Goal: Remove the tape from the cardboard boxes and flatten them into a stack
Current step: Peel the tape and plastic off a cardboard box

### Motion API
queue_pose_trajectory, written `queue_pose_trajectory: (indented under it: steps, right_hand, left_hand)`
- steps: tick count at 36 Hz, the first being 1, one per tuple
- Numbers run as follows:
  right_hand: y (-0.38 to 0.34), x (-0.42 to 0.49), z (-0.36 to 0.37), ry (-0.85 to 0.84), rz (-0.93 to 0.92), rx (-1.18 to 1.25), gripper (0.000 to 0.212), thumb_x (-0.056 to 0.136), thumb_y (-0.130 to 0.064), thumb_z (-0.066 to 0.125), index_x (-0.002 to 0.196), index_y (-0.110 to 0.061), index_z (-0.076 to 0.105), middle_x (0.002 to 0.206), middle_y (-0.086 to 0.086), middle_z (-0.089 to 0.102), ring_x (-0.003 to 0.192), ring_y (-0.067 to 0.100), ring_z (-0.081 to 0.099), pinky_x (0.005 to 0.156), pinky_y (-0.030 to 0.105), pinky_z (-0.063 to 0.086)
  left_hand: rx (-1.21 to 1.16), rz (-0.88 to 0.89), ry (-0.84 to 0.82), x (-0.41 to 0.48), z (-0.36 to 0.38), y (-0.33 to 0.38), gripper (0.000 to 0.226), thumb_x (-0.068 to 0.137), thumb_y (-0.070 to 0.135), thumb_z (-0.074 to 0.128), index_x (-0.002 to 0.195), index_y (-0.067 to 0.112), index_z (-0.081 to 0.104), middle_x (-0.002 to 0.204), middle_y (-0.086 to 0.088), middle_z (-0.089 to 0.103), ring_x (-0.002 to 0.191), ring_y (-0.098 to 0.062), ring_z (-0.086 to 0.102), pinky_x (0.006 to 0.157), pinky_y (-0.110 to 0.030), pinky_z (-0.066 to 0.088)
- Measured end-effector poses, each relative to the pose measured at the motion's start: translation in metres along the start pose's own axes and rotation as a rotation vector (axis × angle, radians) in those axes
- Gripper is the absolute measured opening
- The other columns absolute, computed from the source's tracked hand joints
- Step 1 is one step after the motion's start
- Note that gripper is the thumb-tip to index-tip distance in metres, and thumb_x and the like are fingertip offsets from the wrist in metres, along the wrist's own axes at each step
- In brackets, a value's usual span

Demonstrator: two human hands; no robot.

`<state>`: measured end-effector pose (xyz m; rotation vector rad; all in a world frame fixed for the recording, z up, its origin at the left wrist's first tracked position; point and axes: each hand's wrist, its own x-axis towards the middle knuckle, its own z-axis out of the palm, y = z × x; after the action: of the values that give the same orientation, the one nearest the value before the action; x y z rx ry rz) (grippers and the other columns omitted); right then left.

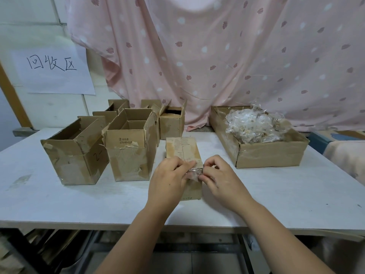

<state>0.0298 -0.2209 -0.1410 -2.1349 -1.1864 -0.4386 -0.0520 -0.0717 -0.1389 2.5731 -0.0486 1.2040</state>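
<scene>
A small closed cardboard box (182,150) stands on the white table (276,190) right in front of me. My left hand (167,182) grips its near left edge, thumb and fingers on the top. My right hand (221,178) pinches a strip of clear tape (192,174) that is partly peeled off the box's near end. Several open cardboard boxes stand to the left and behind, the closest ones a wide box (77,153) and a taller box (130,147).
A low cardboard tray (268,155) at the right holds a heap of crumpled clear tape (254,123). A pink leaf-print cloth (217,56) hangs behind the table. A paper sign (53,66) is on the left wall. Flat cardboard lies under the table (49,246).
</scene>
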Motion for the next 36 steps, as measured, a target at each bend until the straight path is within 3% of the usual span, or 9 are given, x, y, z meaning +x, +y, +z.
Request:
queue_pose_trajectory:
  steps: [5, 10, 12, 14, 17, 21, 26, 30, 36]
  right_hand:
    - [0.003, 0.009, -0.018, -0.046, -0.148, -0.187, 0.034, 0.090, -0.035, 0.041, 0.073, -0.011, 0.059, 0.084, 0.002, 0.053, 0.064, 0.028, 0.053, 0.070, 0.030, 0.039]
    - [-0.008, 0.015, -0.040, 0.058, -0.272, -0.437, 0.022, 0.081, -0.023, 0.068, 0.068, -0.011, 0.055, 0.073, 0.004, 0.056, 0.041, 0.027, 0.048, 0.038, 0.024, 0.026]
    - [-0.012, 0.015, -0.046, 0.090, -0.291, -0.472, 0.025, 0.084, -0.030, 0.063, 0.070, -0.011, 0.057, 0.074, 0.002, 0.057, 0.038, 0.026, 0.047, 0.033, 0.024, 0.027]
    - [-0.015, 0.013, -0.048, 0.041, -0.211, -0.375, 0.021, 0.088, -0.033, 0.056, 0.083, -0.013, 0.063, 0.083, 0.000, 0.061, 0.049, 0.025, 0.057, 0.041, 0.031, 0.041]
    - [-0.018, 0.006, -0.047, -0.053, 0.139, -0.008, 0.027, 0.087, -0.028, 0.067, 0.112, -0.022, 0.060, 0.102, -0.008, 0.060, 0.070, 0.015, 0.068, 0.073, 0.030, 0.052]
    - [-0.027, -0.002, -0.036, -0.058, 0.488, 0.655, 0.015, 0.087, -0.006, 0.066, 0.094, -0.019, 0.066, 0.105, 0.005, 0.067, 0.074, 0.022, 0.072, 0.081, 0.037, 0.058]
    - [-0.031, -0.002, -0.034, 0.057, 0.434, 0.678, 0.019, 0.080, -0.004, 0.072, 0.081, -0.022, 0.073, 0.099, -0.010, 0.070, 0.083, 0.002, 0.065, 0.078, 0.014, 0.050]
    - [-0.035, 0.001, -0.037, 0.092, 0.374, 0.683, 0.023, 0.076, -0.001, 0.075, 0.078, -0.024, 0.073, 0.095, -0.004, 0.069, 0.082, 0.003, 0.064, 0.078, 0.015, 0.049]
    - [-0.035, 0.007, -0.041, 0.028, 0.240, 0.526, 0.033, 0.076, -0.006, 0.075, 0.076, -0.039, 0.071, 0.095, -0.011, 0.063, 0.091, 0.006, 0.060, 0.085, 0.022, 0.051]
  left_hand:
    - [0.012, -0.006, 0.000, -0.002, 0.000, 0.002, 0.036, 0.084, 0.028, 0.045, 0.101, 0.015, 0.074, 0.076, 0.000, 0.061, 0.071, -0.023, 0.057, 0.053, -0.033, 0.051]
    - [0.026, -0.049, -0.026, 0.000, -0.001, 0.002, 0.023, 0.081, 0.021, 0.063, 0.100, 0.014, 0.074, 0.076, -0.002, 0.061, 0.071, -0.023, 0.056, 0.054, -0.032, 0.050]
    - [0.003, -0.073, -0.032, 0.000, -0.001, 0.002, 0.024, 0.079, 0.017, 0.067, 0.102, 0.015, 0.074, 0.078, -0.001, 0.061, 0.074, -0.023, 0.056, 0.057, -0.029, 0.048]
    - [-0.014, -0.086, -0.038, -0.002, -0.003, 0.003, 0.025, 0.079, 0.019, 0.068, 0.104, 0.017, 0.073, 0.079, 0.001, 0.060, 0.076, -0.020, 0.055, 0.059, -0.028, 0.046]
    - [-0.021, -0.127, -0.055, 0.000, -0.003, 0.006, 0.031, 0.076, 0.030, 0.075, 0.104, 0.018, 0.073, 0.080, 0.004, 0.059, 0.078, -0.017, 0.053, 0.064, -0.027, 0.045]
    - [-0.021, -0.173, -0.046, 0.002, 0.000, 0.008, 0.031, 0.072, 0.031, 0.079, 0.100, 0.019, 0.075, 0.079, 0.004, 0.060, 0.078, -0.019, 0.055, 0.066, -0.026, 0.042]
    - [0.007, -0.173, 0.002, 0.001, 0.005, 0.012, 0.031, 0.073, 0.040, 0.075, 0.093, 0.017, 0.074, 0.077, 0.002, 0.060, 0.075, -0.019, 0.055, 0.062, -0.025, 0.040]
    - [0.054, -0.141, 0.077, 0.004, 0.007, 0.017, 0.042, 0.074, 0.054, 0.051, 0.079, 0.018, 0.071, 0.071, 0.002, 0.056, 0.066, -0.019, 0.052, 0.055, -0.025, 0.038]
    - [0.157, -0.166, 0.120, 0.008, 0.009, 0.023, 0.036, 0.070, 0.047, 0.046, 0.064, 0.017, 0.065, 0.062, 0.001, 0.052, 0.056, -0.020, 0.049, 0.051, -0.024, 0.032]
